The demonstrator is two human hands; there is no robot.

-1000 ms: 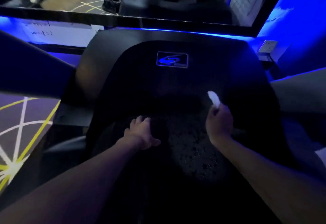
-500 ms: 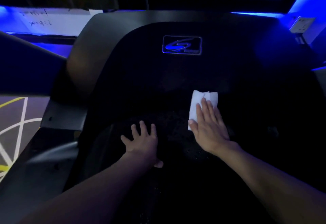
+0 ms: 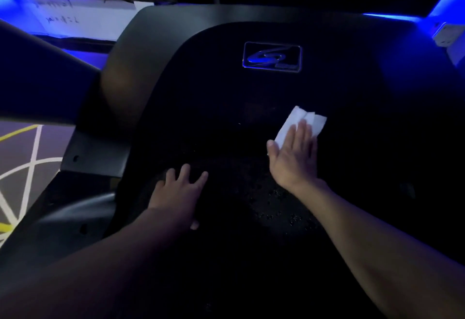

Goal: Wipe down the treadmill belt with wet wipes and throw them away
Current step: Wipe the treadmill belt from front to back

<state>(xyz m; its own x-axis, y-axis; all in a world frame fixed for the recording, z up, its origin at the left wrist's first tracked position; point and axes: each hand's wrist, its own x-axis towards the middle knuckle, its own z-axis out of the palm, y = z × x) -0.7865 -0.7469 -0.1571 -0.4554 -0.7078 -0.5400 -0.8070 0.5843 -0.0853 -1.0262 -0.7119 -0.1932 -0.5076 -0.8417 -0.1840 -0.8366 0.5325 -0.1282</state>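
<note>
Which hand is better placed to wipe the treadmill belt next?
Right. The right hand lies flat on the wet wipe, pressing it down; the left hand rests bare on the belt.

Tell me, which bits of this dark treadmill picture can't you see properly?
Head view, all four:
1. White folded wet wipe: its near part is hidden under the flat right hand.
2. Black treadmill belt: too dark to tell its edges or dirt.
3. Handwriting on the white paper sheet: too blurred to read.
4. White wall socket: cut off by the right edge.
</note>
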